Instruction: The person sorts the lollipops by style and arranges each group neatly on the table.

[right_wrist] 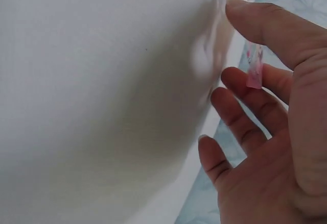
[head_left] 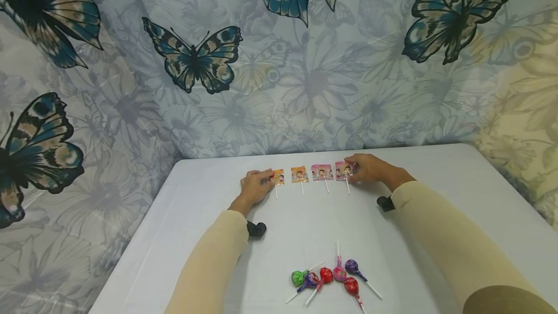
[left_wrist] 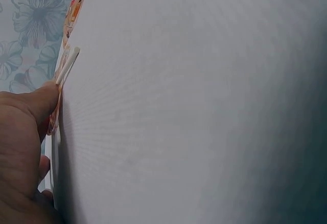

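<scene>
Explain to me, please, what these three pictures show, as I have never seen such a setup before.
There is no machine here, just a person's bare left hand and right hand. The wide picture is taken by a camera worn on the head; the two close ones are taken from the left and right wrists. On the white tabletop, six ball-shaped lollipops lie near the person, and four flat-wrapped lollipops make a row further away. The left hand pinches the orange-wrapped lollipop at the row's left end; the right hand holds the pink-wrapped lollipop at its right end.
</scene>
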Tool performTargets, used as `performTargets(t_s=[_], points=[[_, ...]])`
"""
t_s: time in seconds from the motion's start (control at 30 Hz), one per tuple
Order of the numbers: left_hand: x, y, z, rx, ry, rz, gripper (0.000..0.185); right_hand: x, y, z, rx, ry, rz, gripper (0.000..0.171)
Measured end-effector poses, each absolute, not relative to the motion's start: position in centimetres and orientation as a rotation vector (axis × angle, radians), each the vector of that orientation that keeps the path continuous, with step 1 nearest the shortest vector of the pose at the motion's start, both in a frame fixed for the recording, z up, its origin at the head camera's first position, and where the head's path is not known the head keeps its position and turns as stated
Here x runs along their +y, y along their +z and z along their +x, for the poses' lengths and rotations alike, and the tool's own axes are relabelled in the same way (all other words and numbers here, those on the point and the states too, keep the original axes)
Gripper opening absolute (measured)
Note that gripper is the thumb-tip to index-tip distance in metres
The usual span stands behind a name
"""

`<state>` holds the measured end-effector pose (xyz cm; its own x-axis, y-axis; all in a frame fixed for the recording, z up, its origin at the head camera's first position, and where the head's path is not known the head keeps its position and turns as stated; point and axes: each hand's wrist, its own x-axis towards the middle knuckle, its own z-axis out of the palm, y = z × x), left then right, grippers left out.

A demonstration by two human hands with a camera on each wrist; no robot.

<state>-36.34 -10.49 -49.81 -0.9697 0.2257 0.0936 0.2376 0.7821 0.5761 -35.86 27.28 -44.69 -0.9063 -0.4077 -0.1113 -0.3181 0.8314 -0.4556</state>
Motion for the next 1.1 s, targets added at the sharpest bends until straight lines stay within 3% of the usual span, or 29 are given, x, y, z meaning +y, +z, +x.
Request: performTargets(t_s=[0.2, 0.87, 1.1], points=[[-10.3, -50.0, -36.4, -2.95, -0.94, -0.39, 0.041, 27.4, -44.5, -35.9, 2.785, -0.606, -0.531, 0.07], [-10.1, -49.7, -36.2, -2.953, -0.934, -0.382, 0.041, 27.0, -45.5, -35.7, 2.872, -0.558, -0.547, 0.043], [-10.3, -49.7, -36.3, -2.96, -0.938, -0.361, 0.041, 26.3, -45.9, -35.2, 2.978, -0.438, -0.528, 0.049]])
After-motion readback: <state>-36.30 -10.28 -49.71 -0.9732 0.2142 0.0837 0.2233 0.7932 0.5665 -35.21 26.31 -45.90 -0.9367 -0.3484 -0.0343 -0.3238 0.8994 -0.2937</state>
